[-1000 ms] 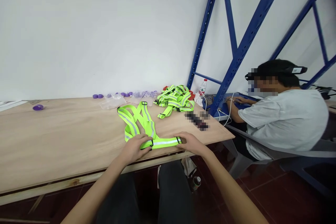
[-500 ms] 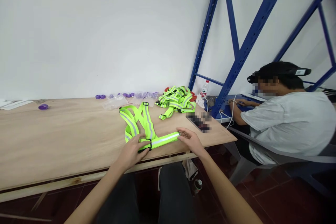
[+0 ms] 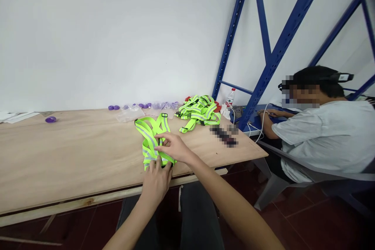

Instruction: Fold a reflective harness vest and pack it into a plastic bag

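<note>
A neon-yellow reflective vest made of straps (image 3: 148,136), with grey stripes and black buckles, lies near the front edge of the wooden table. My left hand (image 3: 156,179) rests on its lower end, fingers extended and pressing down on the bands. Over the middle of the vest is my right hand (image 3: 175,147), thumb and fingers closed on a folded-over strap. The fingers partly hide that strap's end. Behind, to the right, a tangled pile of similar reflective vests (image 3: 200,110) sits by the wall.
Clear plastic bags (image 3: 130,113) and small purple rolls (image 3: 113,108) line the back of the table (image 3: 73,152). A purple ring (image 3: 50,119) lies at left. On the right are a bottle (image 3: 230,97), a blue rack post (image 3: 260,74) and a seated person (image 3: 319,136).
My right hand has moved left, folding the strap that stretched rightward back over the vest. My left hand has turned and now presses on the vest's lower end.
</note>
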Available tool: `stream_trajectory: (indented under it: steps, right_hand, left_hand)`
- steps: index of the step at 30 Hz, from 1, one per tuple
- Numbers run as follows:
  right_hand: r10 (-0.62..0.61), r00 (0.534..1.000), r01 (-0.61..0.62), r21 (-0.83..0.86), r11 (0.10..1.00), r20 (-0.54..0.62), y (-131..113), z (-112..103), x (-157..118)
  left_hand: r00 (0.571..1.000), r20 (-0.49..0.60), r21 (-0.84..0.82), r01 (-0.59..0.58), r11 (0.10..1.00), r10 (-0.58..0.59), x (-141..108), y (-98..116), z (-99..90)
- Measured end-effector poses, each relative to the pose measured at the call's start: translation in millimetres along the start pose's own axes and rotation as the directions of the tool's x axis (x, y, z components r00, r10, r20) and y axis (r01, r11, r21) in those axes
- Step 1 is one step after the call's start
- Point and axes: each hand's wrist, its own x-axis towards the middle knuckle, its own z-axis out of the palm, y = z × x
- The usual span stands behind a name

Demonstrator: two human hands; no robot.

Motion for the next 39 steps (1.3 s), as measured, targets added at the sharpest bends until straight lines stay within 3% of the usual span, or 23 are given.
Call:
stream_trajectory:
  steps: [5,10,12,15,17,19,21,22,24,27,30,33,36,39]
  right_hand:
    - [0.085,0.968,-0.064,-0.098,0.993,0.234,11.9,42.5,11.2]
    - [0.229,0.904,-0.23,-0.04,0.972,0.362,27.8,53.0,12.5]
    - [0.24,0.891,-0.251,-0.024,0.968,0.386,31.7,51.8,10.5]
    - [0.22,0.888,-0.244,0.01,0.97,0.404,35.1,50.2,6.7]
    - [0.168,0.905,-0.198,0.037,0.979,0.392,37.7,50.7,4.4]
    - [0.098,0.927,-0.123,0.047,0.991,0.361,41.7,52.3,2.8]
    - [0.056,0.948,-0.071,0.039,0.997,0.313,47.4,54.6,2.1]
    - [0.047,0.957,-0.06,0.036,0.998,0.286,50.8,56.0,2.2]
    - [0.049,0.972,-0.061,0.046,0.997,0.232,57.6,58.9,3.2]
    - [0.064,0.985,-0.082,0.105,0.991,0.162,63.9,62.1,5.0]
    - [0.059,0.993,-0.074,0.138,0.988,0.106,61.2,60.6,1.5]
    - [-0.062,0.997,0.064,-0.063,0.996,0.043,53.4,51.1,-14.1]
    - [-0.221,0.974,0.224,-0.38,0.898,0.051,51.7,34.1,-40.3]
    - [-0.233,0.972,0.224,-0.474,0.851,0.041,58.2,15.4,-67.7]
  left_hand:
    - [0.998,-0.035,0.074,0.053,0.996,-0.051,6.5,6.2,-0.1]
    - [0.997,0.035,0.057,0.06,0.997,-0.062,2.4,18.4,0.8]
    - [0.999,-0.009,-0.018,0.041,0.999,-0.042,-3.4,17.9,0.1]
    - [0.991,-0.135,-0.331,-0.028,0.943,-0.018,-14.8,0.9,-1.2]
    - [0.974,-0.203,-0.573,-0.035,0.818,-0.1,-21.7,-19.0,-2.4]
    - [0.925,-0.29,-0.689,-0.024,0.724,-0.245,-25.5,-38.8,-3.7]
    - [0.873,-0.386,-0.694,-0.063,0.717,-0.297,-25.2,-52.9,-4.3]
    - [0.868,-0.412,-0.678,-0.087,0.73,-0.279,-23.9,-57.1,-3.9]
    - [0.899,-0.39,-0.648,-0.115,0.753,-0.199,-20.6,-60.5,-0.7]
    - [0.956,-0.272,-0.614,-0.08,0.785,-0.115,-18.4,-60.5,10.3]
    - [0.971,-0.219,-0.562,-0.041,0.826,-0.1,-20.3,-62.1,23.7]
    - [0.977,-0.207,-0.507,-0.064,0.86,-0.05,-22.2,-64.2,30.3]
    - [0.981,-0.192,-0.455,-0.089,0.886,0.0,-22.0,-62.8,26.0]
    - [0.984,-0.176,-0.415,-0.076,0.907,0.002,-19.8,-58.0,16.2]
